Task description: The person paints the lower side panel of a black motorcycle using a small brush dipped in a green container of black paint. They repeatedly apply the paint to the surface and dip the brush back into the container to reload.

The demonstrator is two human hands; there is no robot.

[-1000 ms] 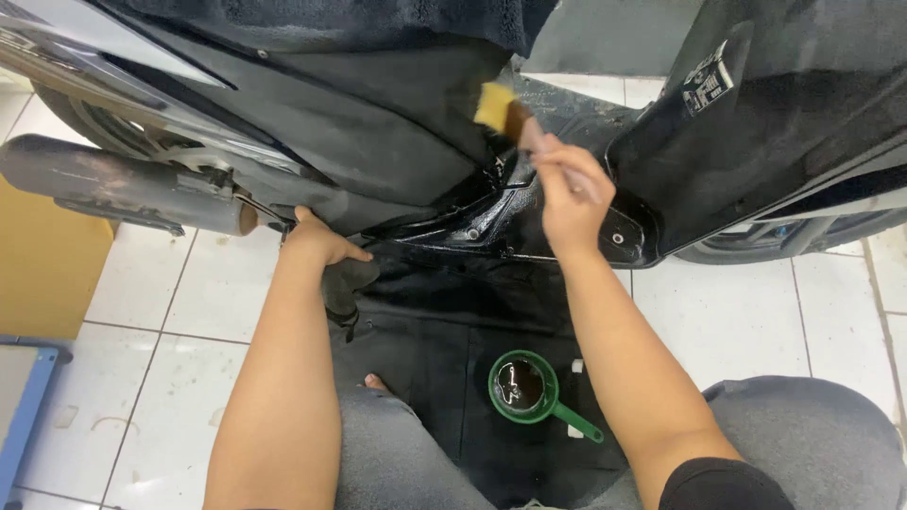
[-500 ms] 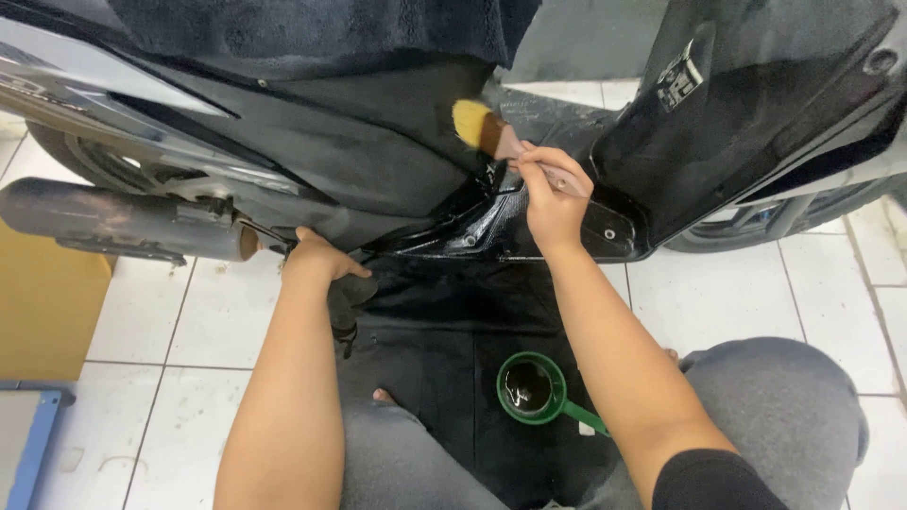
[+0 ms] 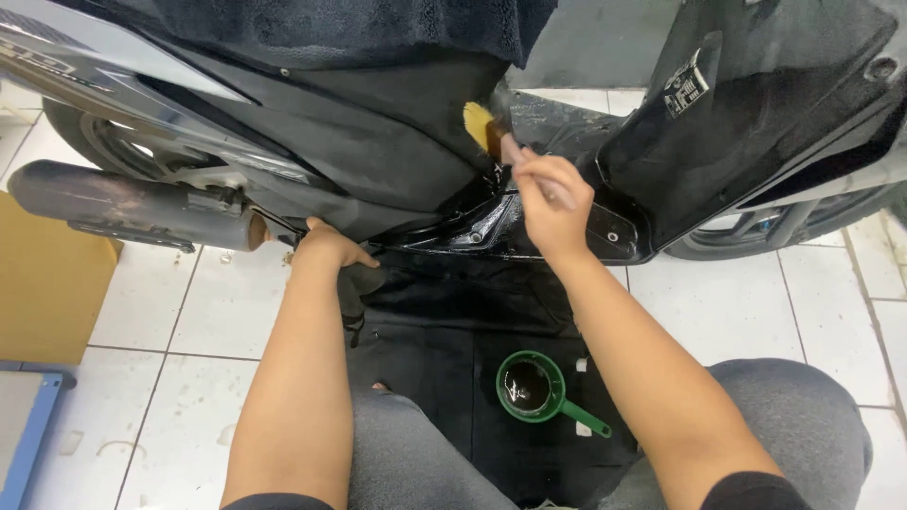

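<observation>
In the head view, the right hand (image 3: 553, 203), a little above the centre of the frame, is closed around the handle of a small paintbrush (image 3: 493, 132) whose yellow bristles point up and to the left, pressed against the black side panel of a scooter (image 3: 378, 161) that fills the upper half of the frame. The panel below the bristles is glossy and wet-looking down to the lower sill (image 3: 472, 231). The left hand (image 3: 326, 247), left of centre, is curled over the lower edge of the scooter's bodywork, just beside the end of the grey exhaust pipe (image 3: 123, 203) that runs toward the left edge; whether its fingers grip anything underneath is hidden. A dark towel (image 3: 359, 28) is draped over the seat at the top. On the floor below the scooter lies a black mat (image 3: 444, 321), and on it, lower centre, stands a small green cup with a handle (image 3: 534, 389) holding dark liquid, between the person's grey-trousered knees (image 3: 794, 425). The floor is white tile (image 3: 151, 312). A tan cardboard box (image 3: 47, 283) sits at the left edge, with a blue-rimmed object (image 3: 24, 425) in the lower left corner.
</observation>
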